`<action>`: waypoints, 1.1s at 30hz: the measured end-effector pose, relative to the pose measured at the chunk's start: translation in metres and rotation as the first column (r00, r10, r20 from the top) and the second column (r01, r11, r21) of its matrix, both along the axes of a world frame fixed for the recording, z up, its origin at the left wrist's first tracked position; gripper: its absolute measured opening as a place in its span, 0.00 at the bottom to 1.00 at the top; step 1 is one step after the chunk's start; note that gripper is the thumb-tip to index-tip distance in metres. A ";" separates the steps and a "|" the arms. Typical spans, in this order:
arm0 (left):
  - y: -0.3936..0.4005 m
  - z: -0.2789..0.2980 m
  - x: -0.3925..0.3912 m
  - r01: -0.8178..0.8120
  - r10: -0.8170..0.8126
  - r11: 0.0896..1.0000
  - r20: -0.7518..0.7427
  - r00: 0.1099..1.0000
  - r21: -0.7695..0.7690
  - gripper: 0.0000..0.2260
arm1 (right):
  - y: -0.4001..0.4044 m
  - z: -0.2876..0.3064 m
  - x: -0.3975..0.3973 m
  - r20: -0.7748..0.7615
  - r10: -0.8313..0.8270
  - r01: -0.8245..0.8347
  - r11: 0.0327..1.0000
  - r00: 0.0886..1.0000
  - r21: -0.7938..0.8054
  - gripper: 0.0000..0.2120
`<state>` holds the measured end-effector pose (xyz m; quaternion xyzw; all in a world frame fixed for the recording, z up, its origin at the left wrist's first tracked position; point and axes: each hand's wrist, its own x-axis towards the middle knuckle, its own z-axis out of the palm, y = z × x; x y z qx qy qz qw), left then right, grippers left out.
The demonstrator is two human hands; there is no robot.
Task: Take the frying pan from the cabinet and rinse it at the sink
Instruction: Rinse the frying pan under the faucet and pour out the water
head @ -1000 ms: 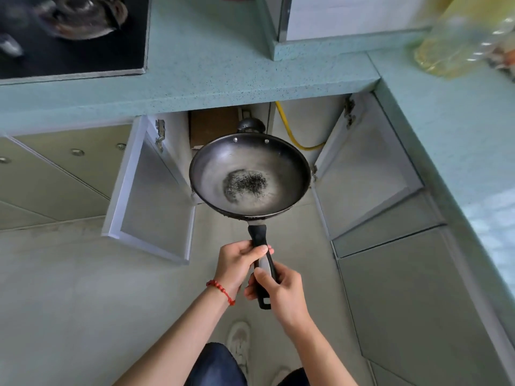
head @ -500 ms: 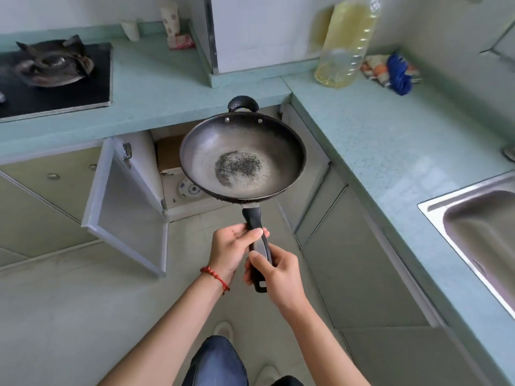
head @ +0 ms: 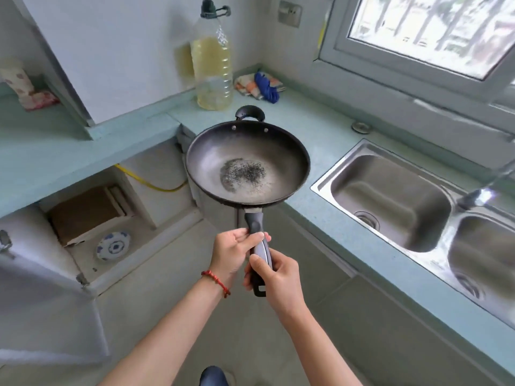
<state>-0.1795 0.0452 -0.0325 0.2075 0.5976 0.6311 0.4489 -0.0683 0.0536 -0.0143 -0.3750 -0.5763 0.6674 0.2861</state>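
Observation:
A dark frying pan [head: 267,151] with a worn speckled patch in its middle hangs in the air in front of me, level, over the counter corner. Both hands hold its black handle: my left hand [head: 232,252] grips the upper part, my right hand [head: 274,274] grips the lower end. The open cabinet [head: 117,207] under the counter lies to the left, its door [head: 36,274] swung out. A steel double sink [head: 345,165] sits in the counter to the right of the pan, apart from it. The tap [head: 485,190] is blurred at the right edge.
A big bottle of yellow oil [head: 213,65] stands at the counter's back corner, with folded cloths [head: 259,84] beside it. Inside the cabinet lie a blue-and-white plate [head: 113,246], a brown board [head: 83,213] and a yellow hose [head: 156,185]. A window [head: 429,32] is above the sink.
The pan has been lifted out and up from the cabinet front and carried right towards the sink. My view has turned right, so the stove is gone and the double sink shows.

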 end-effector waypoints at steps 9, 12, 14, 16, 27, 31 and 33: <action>0.063 -0.001 0.051 0.343 -0.343 0.939 0.006 0.939 -0.033 0.05 | 0.026 -0.002 0.046 -0.003 -0.349 0.348 0.937 0.937 -0.034 0.09; 0.081 -0.003 0.075 0.417 -0.416 0.908 0.031 0.909 -0.044 0.05 | 0.035 -0.005 0.065 -0.008 -0.439 0.438 0.898 0.898 -0.047 0.11; 0.095 -0.004 0.091 0.457 -0.455 0.888 0.050 0.889 -0.047 0.05 | 0.044 -0.006 0.078 -0.007 -0.488 0.487 0.872 0.873 -0.051 0.11; 0.110 -0.008 0.109 0.493 -0.491 0.868 0.056 0.870 -0.056 0.07 | 0.057 -0.010 0.094 0.002 -0.523 0.522 0.851 0.853 -0.058 0.10; 0.167 -0.026 0.179 0.517 -0.511 0.848 0.075 0.856 -0.118 0.05 | 0.112 -0.023 0.165 0.019 -0.523 0.520 0.841 0.852 -0.150 0.10; 0.181 -0.027 0.187 0.520 -0.517 0.838 0.065 0.854 -0.166 0.06 | 0.131 -0.026 0.174 0.005 -0.518 0.506 0.834 0.856 -0.218 0.11; 0.188 -0.026 0.187 0.511 -0.513 0.838 0.042 0.858 -0.193 0.06 | 0.139 -0.026 0.174 -0.002 -0.521 0.504 0.828 0.854 -0.244 0.11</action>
